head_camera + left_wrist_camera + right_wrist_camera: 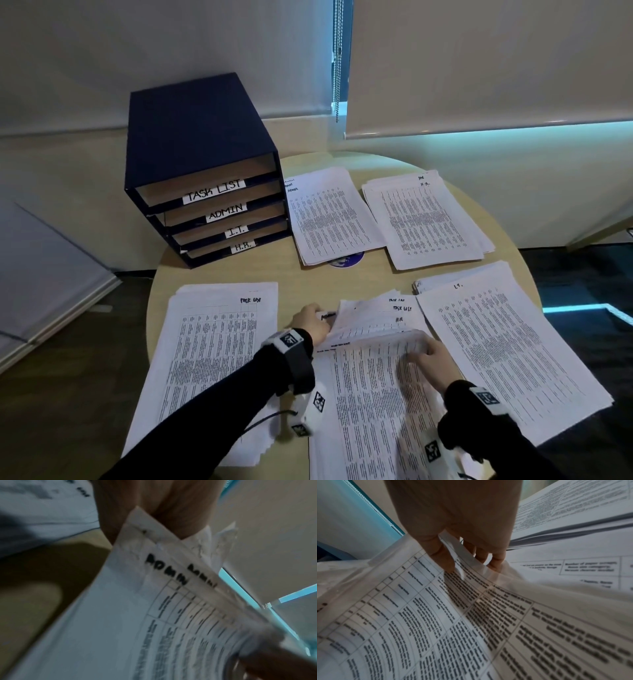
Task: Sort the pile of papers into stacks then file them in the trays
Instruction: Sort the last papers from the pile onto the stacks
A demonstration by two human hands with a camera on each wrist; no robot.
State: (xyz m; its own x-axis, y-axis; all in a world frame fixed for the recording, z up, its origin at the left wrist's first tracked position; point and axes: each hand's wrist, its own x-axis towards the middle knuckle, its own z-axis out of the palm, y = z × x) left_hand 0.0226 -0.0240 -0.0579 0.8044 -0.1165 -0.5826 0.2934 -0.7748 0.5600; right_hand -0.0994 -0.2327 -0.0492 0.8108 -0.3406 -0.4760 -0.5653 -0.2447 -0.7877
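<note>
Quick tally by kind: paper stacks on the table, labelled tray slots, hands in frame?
Sorted paper stacks: 4 (task list stack, admin stack, H.R. stack, I.T. stack)
Unsorted pile: 1
Labelled slots in the tray unit: 4
Hands: 2 (left hand, right hand)
Total: 11

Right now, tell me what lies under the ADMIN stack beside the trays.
A dark blue round thing pokes out from under the near edge of the ADMIN stack, lying on the table. Only that sliver shows; the papers cover the rest, so I cannot tell what it is.
</note>
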